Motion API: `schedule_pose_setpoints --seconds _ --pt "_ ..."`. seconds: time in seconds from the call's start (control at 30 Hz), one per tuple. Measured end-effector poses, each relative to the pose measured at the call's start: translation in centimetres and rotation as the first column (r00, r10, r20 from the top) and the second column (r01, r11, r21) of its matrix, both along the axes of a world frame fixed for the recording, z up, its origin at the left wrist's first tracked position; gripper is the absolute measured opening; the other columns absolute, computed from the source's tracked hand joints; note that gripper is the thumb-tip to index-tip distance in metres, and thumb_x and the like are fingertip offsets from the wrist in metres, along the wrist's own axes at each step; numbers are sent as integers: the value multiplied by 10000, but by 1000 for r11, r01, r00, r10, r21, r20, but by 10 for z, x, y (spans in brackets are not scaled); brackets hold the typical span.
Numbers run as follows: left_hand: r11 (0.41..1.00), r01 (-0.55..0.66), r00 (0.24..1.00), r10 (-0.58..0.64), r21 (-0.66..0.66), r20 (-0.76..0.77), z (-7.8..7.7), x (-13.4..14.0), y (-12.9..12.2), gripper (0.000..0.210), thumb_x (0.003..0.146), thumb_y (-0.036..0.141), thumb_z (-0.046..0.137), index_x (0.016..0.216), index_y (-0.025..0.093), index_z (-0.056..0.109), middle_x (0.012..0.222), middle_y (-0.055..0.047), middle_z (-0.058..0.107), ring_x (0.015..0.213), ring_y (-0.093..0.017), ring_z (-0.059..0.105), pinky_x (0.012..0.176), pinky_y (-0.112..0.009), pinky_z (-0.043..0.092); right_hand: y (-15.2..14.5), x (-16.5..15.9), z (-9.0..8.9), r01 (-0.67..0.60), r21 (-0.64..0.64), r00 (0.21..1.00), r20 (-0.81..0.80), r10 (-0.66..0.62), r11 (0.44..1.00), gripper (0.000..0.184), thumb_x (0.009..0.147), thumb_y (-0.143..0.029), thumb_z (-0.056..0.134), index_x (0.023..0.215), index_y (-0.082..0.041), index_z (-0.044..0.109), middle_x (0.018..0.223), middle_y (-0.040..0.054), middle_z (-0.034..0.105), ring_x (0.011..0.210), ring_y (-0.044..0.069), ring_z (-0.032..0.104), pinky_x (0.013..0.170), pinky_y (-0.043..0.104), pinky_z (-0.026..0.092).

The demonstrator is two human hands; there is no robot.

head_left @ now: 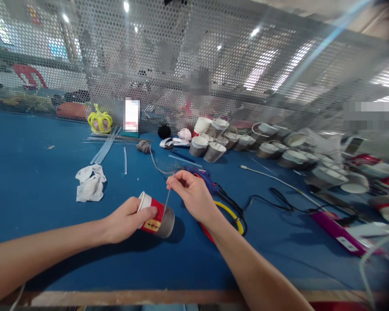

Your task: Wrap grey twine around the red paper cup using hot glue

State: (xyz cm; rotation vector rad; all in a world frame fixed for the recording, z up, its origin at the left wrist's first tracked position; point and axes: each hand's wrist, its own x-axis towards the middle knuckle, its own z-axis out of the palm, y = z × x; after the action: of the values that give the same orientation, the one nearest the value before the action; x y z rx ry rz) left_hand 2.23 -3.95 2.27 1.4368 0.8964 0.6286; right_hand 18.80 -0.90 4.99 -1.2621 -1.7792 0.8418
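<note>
My left hand (129, 216) is closed around a red and white paper cup (154, 216), tilted on its side above the blue table. Grey yarn is wound round the cup's bottom end. From that wrapped part a strand of grey yarn (167, 199) runs up taut to my right hand (191, 192), whose thumb and fingers pinch it. Beyond the fingers the strand trails back to a small ball of grey yarn (144, 147). Behind my right hand lies a blue glue gun (205, 178), partly hidden by it.
Several grey-wrapped cups (215, 152) cluster at the back right. A purple power strip (337, 235) and black cable (278, 203) lie right. Crumpled white paper (90, 183), pale blue strips (105, 147) and a phone (131, 114) are left. A perforated metal screen (162, 56) stands behind.
</note>
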Motion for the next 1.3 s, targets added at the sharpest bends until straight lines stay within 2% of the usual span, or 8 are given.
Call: schedule_pose_setpoints --seconds 0.23,0.6,0.9,1.17,1.3 --pt "994 43 999 -42 100 -18 -3 -4 -2 306 781 351 389 673 109 541 585 19 466 541 -86 365 528 -182 339 0 -3 -5 -7 -75 1000 30 9 997 204 745 -326 493 614 -170 508 573 -20 528 437 69 378 443 213 319" --pt "964 121 992 -112 235 -50 3 -7 -4 363 813 343 328 730 80 564 624 -13 469 561 -97 384 552 -194 368 -1 -5 -10 -61 -95 995 68 67 994 213 749 -322 486 600 -170 495 594 -2 569 565 110 505 561 234 380" --pt "927 122 990 -90 354 -105 3 -8 -5 352 821 292 313 684 84 562 599 -6 464 544 -90 360 534 -186 351 -2 -5 -11 -65 -83 991 107 74 994 214 759 -313 474 603 -168 498 599 0 568 576 111 505 559 227 372" --pt "933 104 994 -82 345 -77 2 -9 -5 351 823 288 317 742 70 579 632 -21 496 560 -95 384 549 -196 362 -1 -5 -15 -93 -120 984 141 110 988 222 766 -320 460 620 -158 504 611 5 561 554 101 458 541 225 350" --pt "966 47 998 -58 256 35 -1 -9 -4 329 805 315 366 724 77 579 636 -18 501 564 -92 395 547 -191 369 0 -7 -16 -90 -167 982 147 115 982 233 756 -331 472 606 -153 495 584 -8 517 514 87 400 498 216 312"
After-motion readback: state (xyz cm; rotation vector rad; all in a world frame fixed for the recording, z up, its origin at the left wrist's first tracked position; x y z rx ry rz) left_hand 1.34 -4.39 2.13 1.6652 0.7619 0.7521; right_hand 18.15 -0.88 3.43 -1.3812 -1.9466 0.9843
